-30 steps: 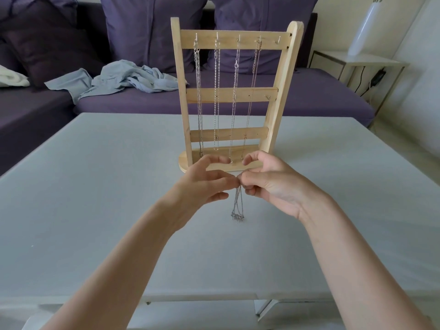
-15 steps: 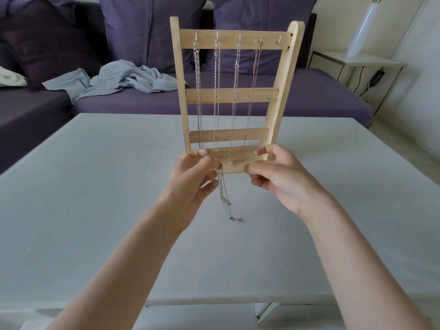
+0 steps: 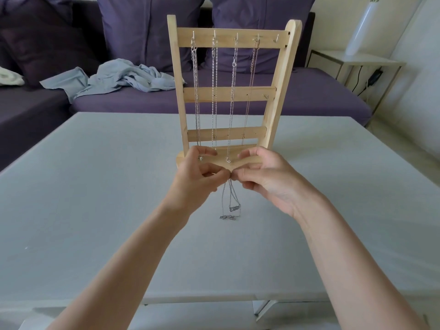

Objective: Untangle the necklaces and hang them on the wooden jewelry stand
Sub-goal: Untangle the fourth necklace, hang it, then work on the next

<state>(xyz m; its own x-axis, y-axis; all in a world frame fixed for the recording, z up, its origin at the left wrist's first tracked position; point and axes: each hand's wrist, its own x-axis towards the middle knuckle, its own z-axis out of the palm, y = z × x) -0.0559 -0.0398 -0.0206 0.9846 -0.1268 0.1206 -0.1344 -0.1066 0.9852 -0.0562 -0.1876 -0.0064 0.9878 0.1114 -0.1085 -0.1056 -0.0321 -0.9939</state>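
Silver necklace [image 3: 230, 203] below two-hand grip

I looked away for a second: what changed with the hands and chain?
The right hand came back to the left hand; both now pinch the necklace, after only the left held it. The jewelry stand and its four hung chains stayed put.

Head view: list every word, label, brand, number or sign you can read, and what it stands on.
No text can be read.
The bar pendant on the necklace pinched between the left hand and right hand may bear marks: too small and blurred to read.
The stand, its four hung chains and the table show no lettering.
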